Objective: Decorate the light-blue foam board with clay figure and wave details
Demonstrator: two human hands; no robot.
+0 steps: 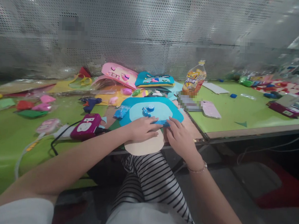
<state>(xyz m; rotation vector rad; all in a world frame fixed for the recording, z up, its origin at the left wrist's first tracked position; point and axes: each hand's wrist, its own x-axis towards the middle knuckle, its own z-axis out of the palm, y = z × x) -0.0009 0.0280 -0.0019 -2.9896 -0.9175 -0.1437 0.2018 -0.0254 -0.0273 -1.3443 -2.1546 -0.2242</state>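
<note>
A blue sheet (175, 114) with a light blue oval panel (137, 109) lies at the table's front edge. On the panel sit a small blue round piece (151, 107) and a blue lumpy piece (146, 112). My left hand (145, 129) lies with its fingers stretched over the sheet's near edge and a cream rounded flap (145, 145) that juts past the table. My right hand (180, 136) rests at the near right edge, fingers apart and slightly bent, fingertips touching a darker blue strip (164, 122). Left of the panel is a small bag of blue material (121, 112).
Pink (120, 74) and blue (154, 80) decorated pieces lie behind. A drink bottle (194, 79) and a pale pink phone-shaped item (211, 109) are right. On the left are a purple box (86, 126) with a cord and a dark blue tool (91, 104). Perforated metal sheeting (143, 29) rises behind.
</note>
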